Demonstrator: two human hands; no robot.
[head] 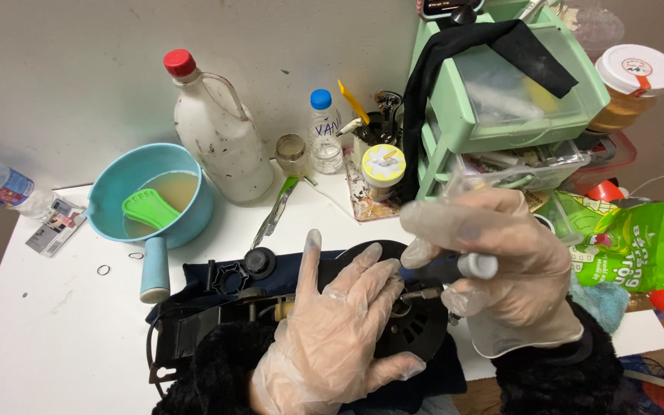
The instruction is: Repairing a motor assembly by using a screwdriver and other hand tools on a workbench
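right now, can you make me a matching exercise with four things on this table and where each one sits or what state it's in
Things:
1. green scoop
2. red-capped white bottle
3. yellow-lidded jar
4. grey-handled tool

Places or states:
A. held in the gloved right hand
B. lying in the blue basin of murky liquid
C. standing in front of the green drawer unit
D. upright against the wall, right of the basin

Pairs: 1-B, 2-D, 3-C, 4-A

The gloved left hand rests on the black round part.
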